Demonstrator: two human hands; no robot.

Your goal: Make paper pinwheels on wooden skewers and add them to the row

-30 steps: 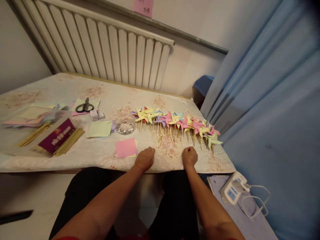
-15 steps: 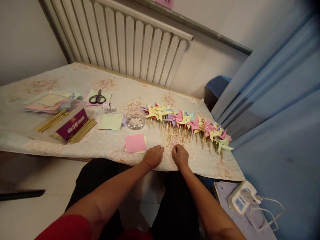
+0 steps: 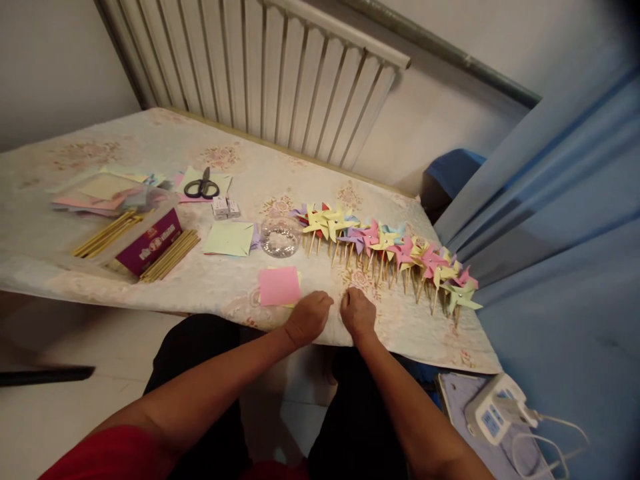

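Note:
Both my hands rest on the floral tablecloth at the front edge, their fists a small gap apart. My left hand [image 3: 311,317] is closed, and nothing shows in its curled fingers. It lies just right of a pink paper square [image 3: 279,285], which has a pale yellow sheet peeking out beneath. My right hand [image 3: 358,313] is also curled into a fist, with no object visible in it. Beyond it, a row of paper pinwheels on sticks [image 3: 393,250] in yellow, pink, purple, blue and green runs to the right. A clear round dish [image 3: 279,241] of small silvery pieces stands behind the pink square.
Left of the dish are a pale green paper stack [image 3: 229,238], two small white boxes [image 3: 220,207] and black-handled scissors [image 3: 202,187] on paper. Wooden sticks [image 3: 170,256], a purple packet label [image 3: 149,243] and bagged coloured paper [image 3: 100,193] lie farther left. A power strip [image 3: 495,407] sits low right.
My two fists have come slightly closer together. The view has shifted a little, so the tabletop things appear farther right; none of them has visibly moved on the table.

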